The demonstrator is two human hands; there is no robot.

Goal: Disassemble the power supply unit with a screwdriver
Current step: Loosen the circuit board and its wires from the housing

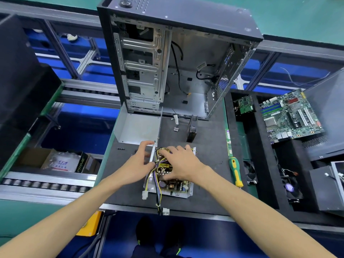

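Observation:
The opened power supply unit lies on the dark mat near the front edge, its circuit board and yellow and purple wires exposed. My left hand grips the unit's left metal wall, fingers curled over its top edge. My right hand lies on the board, fingers curled into the components and wires. The unit's grey metal cover lies behind it. A green and yellow screwdriver rests on the mat to the right, with neither hand touching it.
An empty computer case stands upright at the back of the mat. A RAM stick lies above the screwdriver. At right a black tray holds a motherboard, a small board and fans. Loose screws sit at left.

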